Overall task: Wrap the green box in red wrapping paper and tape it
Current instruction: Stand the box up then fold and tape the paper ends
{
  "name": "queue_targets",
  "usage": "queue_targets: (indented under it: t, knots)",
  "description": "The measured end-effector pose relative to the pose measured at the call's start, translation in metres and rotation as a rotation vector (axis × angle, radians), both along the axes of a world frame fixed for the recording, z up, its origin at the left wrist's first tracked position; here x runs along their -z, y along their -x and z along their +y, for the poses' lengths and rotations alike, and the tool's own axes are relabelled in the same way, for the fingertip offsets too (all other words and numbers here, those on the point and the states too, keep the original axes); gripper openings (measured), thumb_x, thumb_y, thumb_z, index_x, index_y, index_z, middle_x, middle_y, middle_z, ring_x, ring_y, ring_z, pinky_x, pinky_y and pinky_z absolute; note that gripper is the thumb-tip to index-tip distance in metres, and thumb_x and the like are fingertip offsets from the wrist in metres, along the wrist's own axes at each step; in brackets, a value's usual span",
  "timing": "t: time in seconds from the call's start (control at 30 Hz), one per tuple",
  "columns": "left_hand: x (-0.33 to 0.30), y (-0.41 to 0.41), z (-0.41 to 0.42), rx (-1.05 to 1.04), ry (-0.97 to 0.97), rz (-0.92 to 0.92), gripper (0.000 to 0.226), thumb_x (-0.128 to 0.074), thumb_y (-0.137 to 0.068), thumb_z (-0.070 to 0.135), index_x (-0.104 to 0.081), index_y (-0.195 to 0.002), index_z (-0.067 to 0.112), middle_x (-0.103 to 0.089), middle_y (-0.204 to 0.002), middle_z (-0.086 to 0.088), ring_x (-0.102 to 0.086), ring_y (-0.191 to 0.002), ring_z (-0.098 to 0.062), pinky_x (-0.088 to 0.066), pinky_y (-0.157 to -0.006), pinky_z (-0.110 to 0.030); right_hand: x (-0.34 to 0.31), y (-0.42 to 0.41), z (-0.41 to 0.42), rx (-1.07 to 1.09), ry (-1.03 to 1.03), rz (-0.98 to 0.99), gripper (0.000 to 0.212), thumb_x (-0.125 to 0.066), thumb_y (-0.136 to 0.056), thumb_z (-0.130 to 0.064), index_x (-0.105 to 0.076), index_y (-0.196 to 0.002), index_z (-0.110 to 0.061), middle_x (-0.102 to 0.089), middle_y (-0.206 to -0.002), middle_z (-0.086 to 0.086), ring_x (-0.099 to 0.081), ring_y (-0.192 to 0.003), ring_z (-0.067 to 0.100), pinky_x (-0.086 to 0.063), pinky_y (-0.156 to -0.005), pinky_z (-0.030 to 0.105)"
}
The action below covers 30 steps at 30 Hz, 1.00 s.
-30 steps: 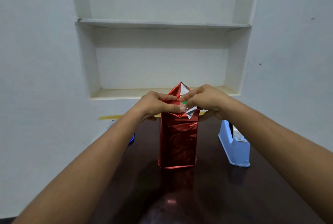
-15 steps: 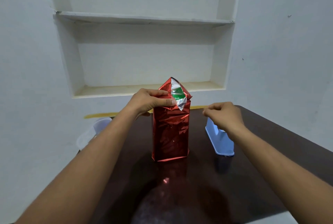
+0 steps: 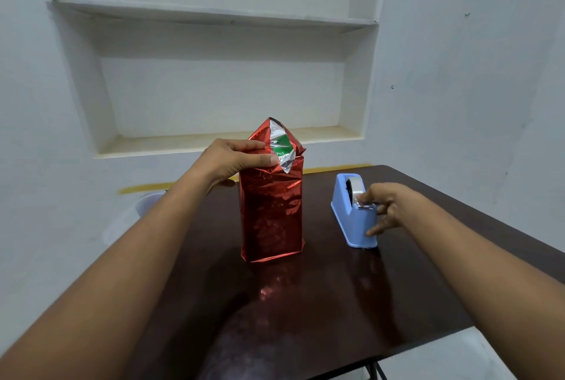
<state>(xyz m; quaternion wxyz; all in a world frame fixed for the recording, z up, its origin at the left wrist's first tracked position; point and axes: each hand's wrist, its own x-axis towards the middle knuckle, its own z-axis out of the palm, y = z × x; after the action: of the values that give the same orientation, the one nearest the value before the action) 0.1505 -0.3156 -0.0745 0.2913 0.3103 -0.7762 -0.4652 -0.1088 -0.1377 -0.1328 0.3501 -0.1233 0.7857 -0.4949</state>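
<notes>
The tall box stands upright on the dark table point(image 3: 336, 303), covered in shiny red wrapping paper point(image 3: 270, 214). Its top is still loose: the silver inner side of the paper shows and a patch of the green box point(image 3: 282, 147) peeks out. My left hand point(image 3: 232, 161) grips the folded paper at the top left edge of the box. To the right stands a light blue tape dispenser point(image 3: 353, 214). My right hand point(image 3: 383, 207) pinches the tape end at its cutter, with the lower fingers against the dispenser's side.
A clear plastic container point(image 3: 146, 202) sits off the table's left edge. A white wall niche with shelves point(image 3: 214, 80) lies behind the table. The table's right edge runs diagonally near my right forearm.
My right hand left the top of the box, moved right and down, and reached the tape dispenser. The top flap sprang open, showing green. My left hand kept its hold.
</notes>
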Motion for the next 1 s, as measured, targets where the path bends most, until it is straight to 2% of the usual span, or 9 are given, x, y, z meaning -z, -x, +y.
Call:
queue_targets:
  t: [0.1, 0.17, 0.3, 0.4, 0.47, 0.67, 0.87, 0.93, 1.0]
  knots:
    - [0.000, 0.000, -0.001, 0.001, 0.005, -0.004, 0.073, -0.093, -0.041, 0.063, -0.079, -0.110, 0.044, -0.074, -0.119, 0.013, -0.066, -0.116, -0.015, -0.056, -0.099, -0.046, 0.001, -0.002, -0.002, 0.090, 0.150, -0.060, 0.050, -0.068, -0.095, -0.013, -0.052, -0.142, -0.008, -0.046, -0.144, 0.018, -0.043, -0.133, 0.052, -0.045, -0.084, 0.082]
    - [-0.001, -0.001, -0.001, 0.000, 0.006, -0.006, 0.074, -0.092, -0.042, 0.061, -0.079, -0.112, 0.042, -0.074, -0.117, 0.014, -0.067, -0.113, -0.014, -0.056, -0.099, -0.045, 0.005, -0.007, 0.002, 0.153, 0.244, -0.049, 0.045, -0.069, -0.092, -0.008, -0.057, -0.135, -0.005, -0.051, -0.136, 0.017, -0.049, -0.121, 0.046, -0.045, -0.084, 0.082]
    - [-0.001, -0.001, -0.001, 0.004, 0.002, 0.004, 0.073, -0.091, -0.044, 0.061, -0.079, -0.113, 0.041, -0.075, -0.113, 0.015, -0.067, -0.108, -0.011, -0.056, -0.091, -0.040, 0.027, -0.016, 0.012, 0.212, 0.352, -0.004, 0.038, -0.069, -0.089, -0.004, -0.056, -0.124, 0.001, -0.061, -0.122, 0.017, -0.061, -0.109, 0.038, -0.054, -0.088, 0.068]
    - [-0.002, 0.000, 0.001, 0.014, -0.008, 0.012, 0.059, -0.092, -0.059, 0.049, -0.078, -0.115, 0.037, -0.074, -0.109, 0.016, -0.068, -0.099, -0.005, -0.052, -0.071, -0.026, 0.037, -0.018, 0.018, 0.220, 0.368, -0.004, 0.044, -0.072, -0.088, -0.003, -0.054, -0.128, 0.003, -0.061, -0.123, 0.019, -0.063, -0.110, 0.037, -0.058, -0.088, 0.060]
    - [-0.003, 0.000, 0.000, 0.015, 0.004, 0.008, 0.051, -0.092, -0.069, 0.043, -0.078, -0.117, 0.036, -0.073, -0.106, 0.018, -0.067, -0.092, 0.001, -0.048, -0.065, -0.021, 0.038, -0.017, 0.019, 0.220, 0.381, -0.020, 0.047, -0.072, -0.088, -0.002, -0.052, -0.130, 0.003, -0.060, -0.122, 0.019, -0.063, -0.111, 0.036, -0.058, -0.089, 0.058]
    - [-0.003, 0.000, 0.000, 0.014, 0.005, -0.004, 0.050, -0.092, -0.066, 0.045, -0.078, -0.114, 0.037, -0.073, -0.102, 0.021, -0.067, -0.093, 0.001, -0.052, -0.070, -0.024, 0.045, -0.011, 0.018, 0.232, 0.372, -0.031, 0.045, -0.071, -0.084, 0.001, -0.057, -0.127, 0.001, -0.062, -0.121, 0.017, -0.064, -0.108, 0.034, -0.061, -0.077, 0.049]
    - [0.000, 0.000, -0.002, 0.010, 0.001, -0.002, 0.068, -0.091, -0.045, 0.059, -0.079, -0.109, 0.042, -0.076, -0.111, 0.016, -0.069, -0.108, -0.010, -0.054, -0.085, -0.034, 0.055, -0.004, 0.013, 0.277, 0.248, 0.127, 0.047, -0.080, -0.078, -0.008, -0.065, -0.122, 0.000, -0.063, -0.122, 0.015, -0.065, -0.105, 0.033, -0.065, -0.072, 0.051]
    - [-0.001, -0.001, 0.000, 0.011, -0.005, 0.002, 0.069, -0.092, -0.046, 0.058, -0.079, -0.111, 0.041, -0.076, -0.112, 0.016, -0.070, -0.108, -0.011, -0.055, -0.088, -0.035, 0.051, -0.005, 0.013, 0.265, 0.159, 0.253, 0.042, -0.078, -0.077, -0.009, -0.070, -0.117, -0.002, -0.065, -0.115, 0.014, -0.068, -0.099, 0.033, -0.065, -0.068, 0.043]
    - [-0.003, -0.002, 0.002, 0.016, 0.000, 0.000, 0.068, -0.091, -0.049, 0.056, -0.078, -0.113, 0.040, -0.075, -0.111, 0.016, -0.069, -0.105, -0.009, -0.055, -0.082, -0.031, 0.047, -0.010, 0.018, 0.170, 0.015, 0.397, 0.038, -0.073, -0.077, -0.012, -0.075, -0.115, -0.010, -0.072, -0.109, 0.011, -0.069, -0.088, 0.027, -0.056, -0.057, 0.028]
